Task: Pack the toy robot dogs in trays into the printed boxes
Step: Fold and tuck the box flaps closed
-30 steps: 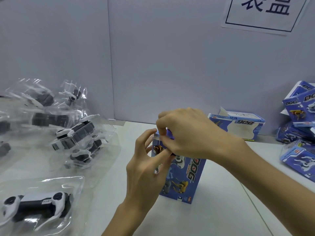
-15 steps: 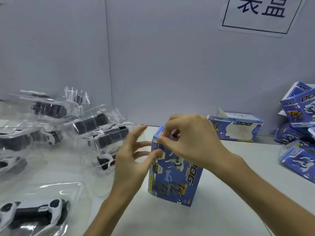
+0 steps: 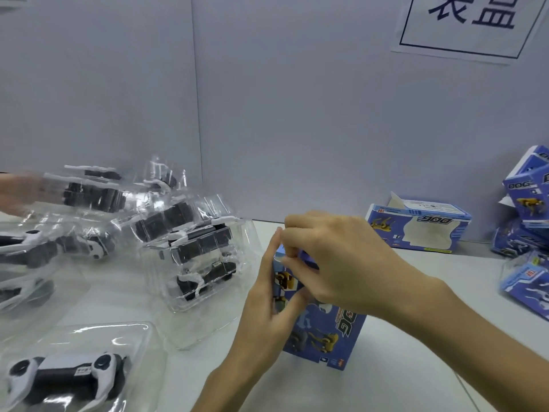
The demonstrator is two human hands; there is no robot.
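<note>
Standing upright on the white counter [image 3: 371, 391], the blue printed cardboard box [image 3: 326, 334] is held at its top by the right hand [image 3: 341, 263], whose grip is clenched, pinching the top flap. Against the box's left side lies the left hand [image 3: 267, 304], fingers straight, thumb on the printed front, its grip released. Left of the box lie clear plastic trays [image 3: 208, 310] holding black-and-white toy robot dogs [image 3: 199, 248]. Behind the box, to its right, lies 1 open blue box [image 3: 419, 227].
</note>
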